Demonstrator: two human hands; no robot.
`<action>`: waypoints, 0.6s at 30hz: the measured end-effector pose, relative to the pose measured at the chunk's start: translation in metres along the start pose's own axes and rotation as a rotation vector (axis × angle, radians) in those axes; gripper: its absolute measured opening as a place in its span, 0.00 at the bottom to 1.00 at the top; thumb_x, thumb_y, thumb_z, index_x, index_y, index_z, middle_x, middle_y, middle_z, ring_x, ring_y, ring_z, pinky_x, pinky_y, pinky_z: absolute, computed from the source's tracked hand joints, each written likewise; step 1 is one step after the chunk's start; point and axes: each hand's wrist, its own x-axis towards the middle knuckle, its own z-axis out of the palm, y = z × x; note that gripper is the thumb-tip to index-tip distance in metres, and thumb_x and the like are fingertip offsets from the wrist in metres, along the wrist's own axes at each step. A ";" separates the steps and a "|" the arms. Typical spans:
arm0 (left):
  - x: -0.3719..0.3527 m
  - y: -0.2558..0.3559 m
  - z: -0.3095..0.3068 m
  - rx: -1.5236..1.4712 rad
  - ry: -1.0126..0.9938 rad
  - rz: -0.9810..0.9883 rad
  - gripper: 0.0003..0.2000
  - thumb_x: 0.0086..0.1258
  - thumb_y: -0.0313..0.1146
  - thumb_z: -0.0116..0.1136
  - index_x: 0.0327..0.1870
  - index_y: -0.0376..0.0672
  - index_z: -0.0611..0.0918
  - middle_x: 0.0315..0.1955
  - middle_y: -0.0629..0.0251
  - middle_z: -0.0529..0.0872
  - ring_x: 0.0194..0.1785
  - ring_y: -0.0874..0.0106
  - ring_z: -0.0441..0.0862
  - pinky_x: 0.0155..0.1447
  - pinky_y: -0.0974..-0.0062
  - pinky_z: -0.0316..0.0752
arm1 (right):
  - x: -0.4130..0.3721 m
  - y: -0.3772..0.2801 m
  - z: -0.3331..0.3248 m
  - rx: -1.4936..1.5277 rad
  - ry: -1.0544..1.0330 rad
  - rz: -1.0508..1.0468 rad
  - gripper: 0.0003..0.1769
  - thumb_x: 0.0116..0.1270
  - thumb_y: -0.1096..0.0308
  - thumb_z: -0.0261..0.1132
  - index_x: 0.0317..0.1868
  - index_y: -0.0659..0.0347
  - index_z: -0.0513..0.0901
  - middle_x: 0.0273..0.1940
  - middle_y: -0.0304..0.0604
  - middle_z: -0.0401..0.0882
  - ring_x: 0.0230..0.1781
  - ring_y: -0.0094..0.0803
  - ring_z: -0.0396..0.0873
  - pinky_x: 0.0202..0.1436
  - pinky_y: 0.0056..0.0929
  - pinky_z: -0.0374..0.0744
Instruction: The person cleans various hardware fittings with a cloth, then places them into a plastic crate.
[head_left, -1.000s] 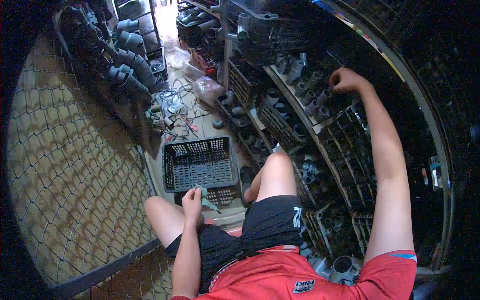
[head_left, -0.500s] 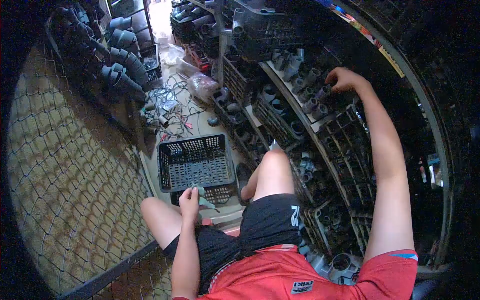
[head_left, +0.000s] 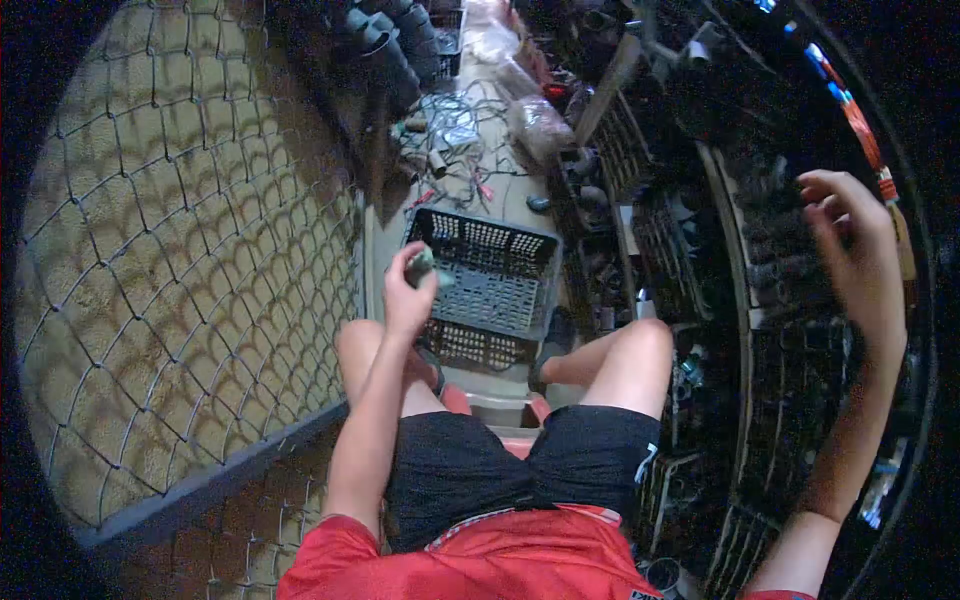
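Observation:
My left hand (head_left: 408,295) is closed on a pale green cloth (head_left: 424,264), over the left side of a black plastic crate (head_left: 490,303) on the floor. The crate's slatted base shows. My right hand (head_left: 852,215) is raised beside the shelving on the right. Its fingers are bent and apart, with nothing visible between them. Grey pipe fittings (head_left: 765,275) stand in a row on the dark shelf just left of that hand.
A wire mesh fence (head_left: 180,260) runs along the left. Cables (head_left: 455,150) and plastic bags (head_left: 540,128) lie on the floor beyond the crate. Stacked crates (head_left: 680,240) line the right, and grey fittings (head_left: 375,40) hang at the back left.
The view has swung right. My left hand has lifted the cloth from the crate's near edge to over its left side. My right hand has drawn away from the fittings.

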 end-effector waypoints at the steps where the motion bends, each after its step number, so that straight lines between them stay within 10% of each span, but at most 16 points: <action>1: 0.018 -0.010 -0.001 -0.036 0.027 -0.095 0.16 0.60 0.27 0.65 0.50 0.41 0.81 0.46 0.58 0.85 0.50 0.67 0.83 0.56 0.69 0.76 | 0.007 -0.030 0.016 0.116 -0.056 -0.011 0.13 0.59 0.80 0.66 0.46 0.63 0.81 0.40 0.48 0.83 0.39 0.40 0.84 0.45 0.32 0.80; 7: 0.079 -0.087 0.002 0.148 0.166 -0.125 0.08 0.61 0.30 0.67 0.39 0.43 0.82 0.44 0.58 0.85 0.44 0.62 0.84 0.50 0.68 0.76 | 0.056 -0.085 0.196 0.353 -0.581 -0.322 0.12 0.61 0.64 0.67 0.42 0.61 0.82 0.37 0.49 0.82 0.39 0.48 0.82 0.41 0.42 0.80; 10: 0.092 -0.072 -0.004 0.708 0.264 0.363 0.07 0.63 0.30 0.65 0.38 0.41 0.81 0.42 0.57 0.86 0.42 0.61 0.83 0.48 0.69 0.75 | 0.068 -0.085 0.349 0.453 -0.640 -0.306 0.11 0.63 0.62 0.64 0.40 0.60 0.83 0.38 0.50 0.82 0.40 0.51 0.81 0.43 0.45 0.81; 13: 0.097 -0.076 -0.005 0.191 0.145 -0.211 0.07 0.64 0.30 0.64 0.40 0.39 0.80 0.38 0.57 0.86 0.41 0.61 0.84 0.48 0.68 0.75 | 0.073 -0.100 0.497 0.478 -0.772 -0.248 0.14 0.64 0.59 0.63 0.42 0.59 0.83 0.42 0.49 0.82 0.46 0.48 0.82 0.49 0.45 0.81; 18: 0.104 -0.084 -0.007 0.186 0.133 -0.324 0.09 0.67 0.29 0.62 0.42 0.34 0.78 0.35 0.58 0.85 0.41 0.69 0.82 0.50 0.70 0.75 | 0.072 -0.140 0.706 0.414 -0.791 -0.190 0.13 0.61 0.62 0.65 0.45 0.55 0.84 0.55 0.49 0.78 0.54 0.48 0.78 0.53 0.47 0.80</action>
